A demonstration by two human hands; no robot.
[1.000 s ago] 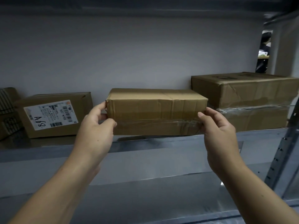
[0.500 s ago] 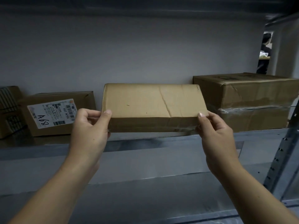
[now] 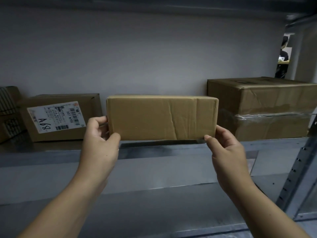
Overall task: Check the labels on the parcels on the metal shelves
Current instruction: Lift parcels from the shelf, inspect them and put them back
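A flat brown cardboard parcel (image 3: pixel 161 117) stands on its long edge on the metal shelf (image 3: pixel 154 150), its broad plain face toward me with no label showing. My left hand (image 3: pixel 101 141) grips its lower left corner, fingers curled behind the left end and thumb on the front. My right hand (image 3: pixel 226 150) pinches its lower right corner. Left of it lies a smaller parcel (image 3: pixel 60 117) bearing a white shipping label (image 3: pixel 56 117) with "A68" handwritten on it. A large taped parcel (image 3: pixel 262 107) sits at the right.
Another box with dark stripes (image 3: pixel 8 114) shows at the far left edge. A perforated metal upright (image 3: pixel 295 174) rises at the right. A grey wall backs the shelf. A person is visible far off through a gap (image 3: pixel 283 54) at the upper right.
The held parcel has been rotated from lying flat to standing on its long edge, so its broad plain face now points toward me. Both hands shifted down to its lower corners.
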